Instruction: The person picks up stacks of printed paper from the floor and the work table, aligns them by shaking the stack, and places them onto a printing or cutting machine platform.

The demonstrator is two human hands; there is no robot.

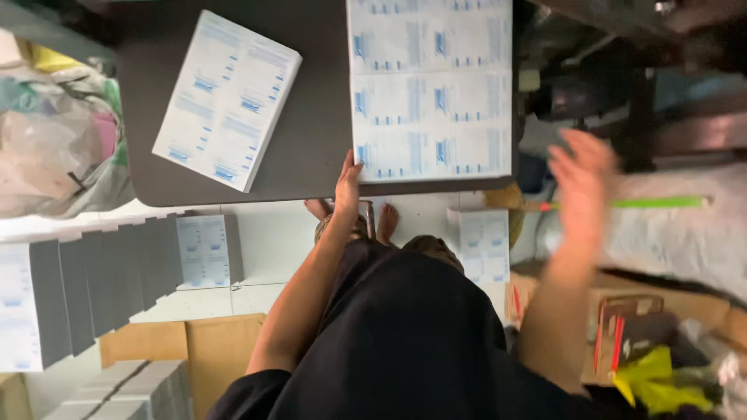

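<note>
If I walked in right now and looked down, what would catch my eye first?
Probably the big white sheet of blue-printed labels on the dark table, with the left hand touching its near corner. Beside it lies a tilted stack of similar sheets. Off the table's right side, the right hand is blurred, empty in mid-air.

White-and-blue label sheets (pixel 430 85) lie on the dark table beside a tilted label stack (pixel 227 99).

Dressed in a dark, near-black garment filling the lower middle of the frame, loose and smooth, with short sleeves ending above the elbows. Both forearms bare, no watch, bracelet or rings visible. Left hand (pixel 347 185) sharp; right hand (pixel 582 183) blurred at centre right. Bare feet at frame centre, without shoes or socks.
</note>
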